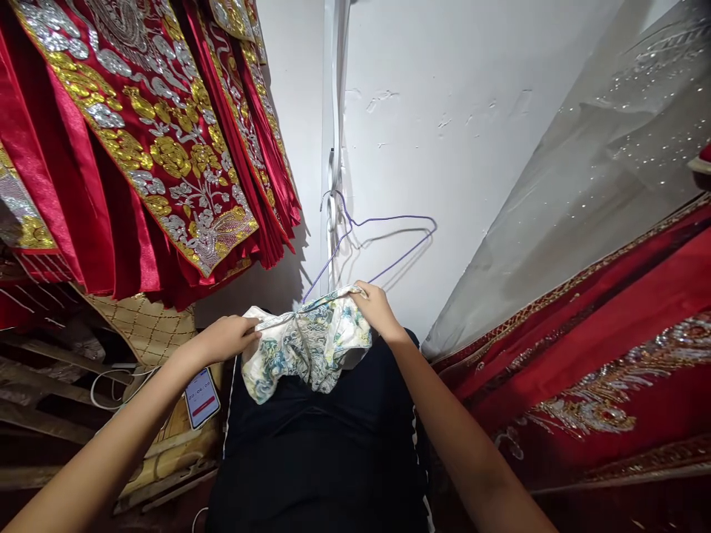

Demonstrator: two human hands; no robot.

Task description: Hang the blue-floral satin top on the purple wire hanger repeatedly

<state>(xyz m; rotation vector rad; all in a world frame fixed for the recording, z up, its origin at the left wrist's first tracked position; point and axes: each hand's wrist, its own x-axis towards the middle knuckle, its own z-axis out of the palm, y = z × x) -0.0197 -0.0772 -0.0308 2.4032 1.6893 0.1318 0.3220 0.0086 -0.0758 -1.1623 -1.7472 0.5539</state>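
Note:
A small white, blue and yellow patterned cloth garment (308,344) is stretched between my two hands above my dark-clad lap. My left hand (236,337) pinches its left upper edge. At the right upper edge, my right hand (378,307) grips the fabric between thumb and fingers. Just beyond the garment, a purple wire hanger (395,218) hangs by its hook on a cord along the white wall; the garment hides its lower bar.
Red garments with gold and silver embroidery (169,152) hang at the upper left. A phone (201,398) showing a timer lies on wooden slats (167,463) at the lower left. Sheer white fabric (555,185) and red beaded cloth (605,377) fill the right side.

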